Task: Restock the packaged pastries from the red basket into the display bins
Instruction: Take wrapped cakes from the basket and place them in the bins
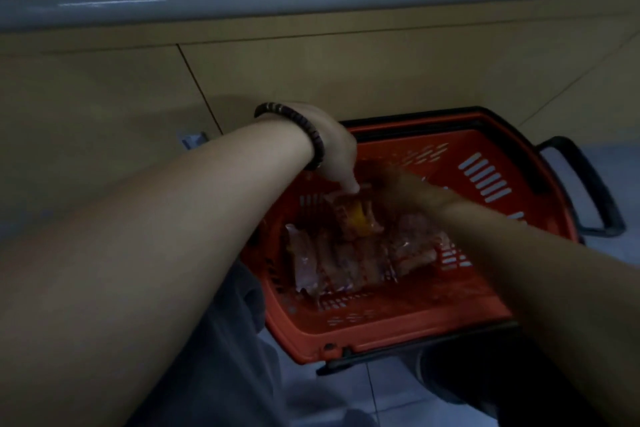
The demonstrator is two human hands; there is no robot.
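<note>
- The slotted red plastic basket (pixel 381 340) sits on the tiled floor.
- Glossy, crinkled pastry packets (pixel 346 263) lie in a row on its bottom.
- The left hand (pixel 332 149), with a beaded bracelet (pixel 304 128) at the wrist, pinches the raised packet (pixel 356 218) by its top edge, fingertips drawn together.
- The right hand (pixel 398 184) is just beside it and blurred, so I cannot tell how its fingers lie.

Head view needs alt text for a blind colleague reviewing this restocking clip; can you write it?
Two bare hands reach into a red basket: the left hand, a beaded bracelet at its wrist, pinches the top of a packaged pastry, and the blurred right hand is at the same packet, its grip unclear. More packets lie in a row below.
</note>
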